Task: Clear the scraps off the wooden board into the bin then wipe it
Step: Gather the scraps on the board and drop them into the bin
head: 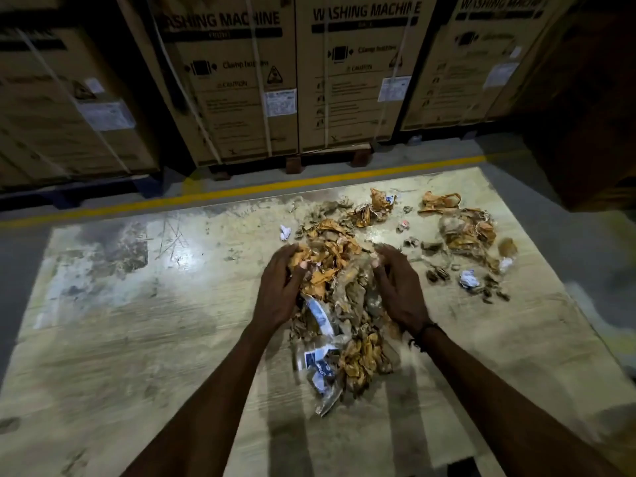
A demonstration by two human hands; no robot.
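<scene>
A large pale wooden board lies flat on the floor. A heap of brown and orange paper scraps with bits of clear plastic and blue-white labels sits at its middle. My left hand cups the heap's left side, fingers curled into the scraps. On the heap's right side, my right hand curls its fingers into the scraps too. More loose scraps lie scattered toward the board's far right, with small white crumpled bits among them. No bin is in view.
Tall cardboard boxes marked WASHING MACHINE stand on pallets behind the board. A yellow floor line runs between them and the board. A dark brown box looms at the right. Grey floor surrounds the board.
</scene>
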